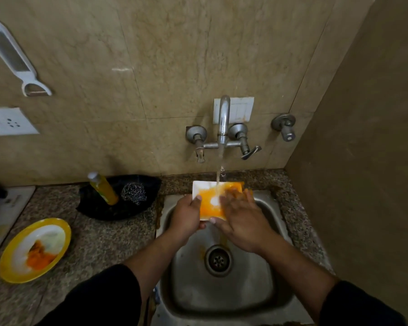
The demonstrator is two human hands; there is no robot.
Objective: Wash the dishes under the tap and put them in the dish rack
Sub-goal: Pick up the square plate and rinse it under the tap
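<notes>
We are over the sink (222, 292) and the dish (207, 208), a white rectangular one smeared orange, sits right under the running tap (223, 118). Its right part is hidden beneath the right hand (242, 220), and those fingertips blur into the orange wash, so we cannot make them out cleanly. The left hand (186, 215) has a closed grip on the dish's left edge, thumb on top, fingers tucked out of sight below. The right hand is no grip at all: fingers lie flat and spread across the dish, thumb at its near edge.

The drain (218, 260) shows between the forearms. On the bench (104, 243) to the left stands a yellow-rimmed plate (50, 236) with orange residue, well apart from the sink. Behind it a black tray (99, 208) holds a yellow bottle (103, 188), tilted, and a steel scrubber (133, 192) beside it.

At the far left a pale board (5, 208) is cut off by the frame. The side wall (363, 161) stands just beside the sink's right rim, while the bench runs open leftward.
</notes>
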